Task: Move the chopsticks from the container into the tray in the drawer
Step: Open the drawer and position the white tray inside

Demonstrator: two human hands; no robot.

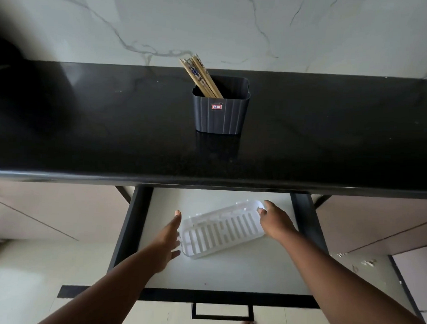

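Observation:
Several wooden chopsticks (201, 75) lean to the left inside a dark grey ribbed container (220, 113) that stands on the black countertop (111, 134). Below the counter, the drawer (228, 276) is pulled out. A white slotted tray (222, 228) lies in it at an angle, with nothing in it. My left hand (170, 235) is open beside the tray's near-left end, fingers spread. My right hand (274, 221) rests at the tray's far-right corner, fingertips touching its rim.
The countertop's front edge (207, 182) overhangs the back of the drawer. Dark drawer side rails (130, 229) run left and right. A black handle (223, 312) sits on the drawer front. A marble wall rises behind the counter.

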